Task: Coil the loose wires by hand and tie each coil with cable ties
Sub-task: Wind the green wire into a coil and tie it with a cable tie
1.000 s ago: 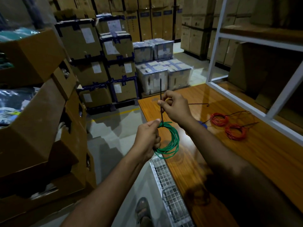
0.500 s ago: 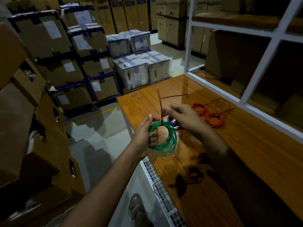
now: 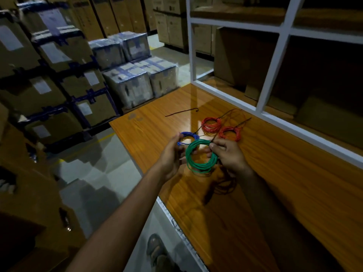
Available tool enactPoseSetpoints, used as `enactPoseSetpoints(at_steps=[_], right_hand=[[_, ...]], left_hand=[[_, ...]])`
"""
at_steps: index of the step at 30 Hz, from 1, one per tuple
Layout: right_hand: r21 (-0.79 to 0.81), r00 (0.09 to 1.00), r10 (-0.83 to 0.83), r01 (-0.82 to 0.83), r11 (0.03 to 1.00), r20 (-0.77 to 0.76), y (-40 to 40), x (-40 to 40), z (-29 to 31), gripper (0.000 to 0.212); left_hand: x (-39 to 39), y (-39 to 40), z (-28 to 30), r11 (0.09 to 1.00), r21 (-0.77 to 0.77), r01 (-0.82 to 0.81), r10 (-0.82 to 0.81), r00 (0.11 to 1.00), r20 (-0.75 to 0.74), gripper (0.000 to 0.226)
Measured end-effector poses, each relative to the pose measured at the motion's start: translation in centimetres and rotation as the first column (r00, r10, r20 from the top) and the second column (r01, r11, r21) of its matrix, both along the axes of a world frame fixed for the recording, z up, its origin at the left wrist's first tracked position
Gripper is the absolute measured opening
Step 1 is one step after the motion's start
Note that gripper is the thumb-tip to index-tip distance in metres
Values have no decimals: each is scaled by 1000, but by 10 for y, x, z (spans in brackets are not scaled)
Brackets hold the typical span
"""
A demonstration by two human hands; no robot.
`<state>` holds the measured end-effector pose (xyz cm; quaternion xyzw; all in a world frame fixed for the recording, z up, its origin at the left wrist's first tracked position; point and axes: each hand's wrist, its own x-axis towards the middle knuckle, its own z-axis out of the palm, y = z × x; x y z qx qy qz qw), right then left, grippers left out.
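Note:
A green wire coil (image 3: 199,170) hangs just above the wooden table (image 3: 284,183). My right hand (image 3: 230,157) pinches it at its upper right, where a dark cable tie wraps it. My left hand (image 3: 170,156) sits beside the coil's left edge with loosely curved fingers, apart from the green wire. A small blue coil (image 3: 190,134) lies on the table just beyond those fingertips. Farther back lie two red coils (image 3: 211,124) (image 3: 230,132), each with a dark tie tail sticking out. One loose black cable tie (image 3: 181,112) rests near the table's far end.
A white shelf frame (image 3: 273,71) with cardboard boxes rises along the table's right side. Stacked cartons (image 3: 64,91) and plastic-wrapped boxes (image 3: 127,87) fill the floor to the left and ahead. Open cardboard boxes (image 3: 23,193) crowd the near left. My foot (image 3: 157,250) is on the floor below.
The green coil came down over the table and passed from my left hand to my right, which now pinches it at the tie. My left hand let go.

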<state>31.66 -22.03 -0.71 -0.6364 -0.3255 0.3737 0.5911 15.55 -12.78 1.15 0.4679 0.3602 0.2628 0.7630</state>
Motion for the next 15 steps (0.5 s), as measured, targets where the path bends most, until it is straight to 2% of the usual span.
enactPoseSetpoints(at_steps=[3,5,7,9,11,13,15], right_hand=[[-55,986,-164,162,985,-27,0,14,-17,12],[-107,979,-202,204,973,28,3,21,-28,11],[-169,987,-85,107,980,136,6,25,-33,10],[-226,994,61,-40,973,88,9,26,-36,18],[-258,990,116,-94,962,73,11,27,-40,27],[-305,968,90,-15,952,234,12,26,-41,39],[-313,922,3,128,941,387,13,25,-44,43]], left_hand=[[8,-6,-17,996,65,64,-58,994,-92,36],[12,-13,-29,990,137,33,-16,992,-121,41],[17,-12,-45,965,254,-61,114,973,-199,39],[21,-6,-58,929,341,-141,242,931,-272,30],[23,-4,-64,890,416,-185,331,890,-314,18],[25,-6,-67,822,537,-191,417,844,-337,13],[26,-7,-70,761,621,-187,471,818,-331,11]])
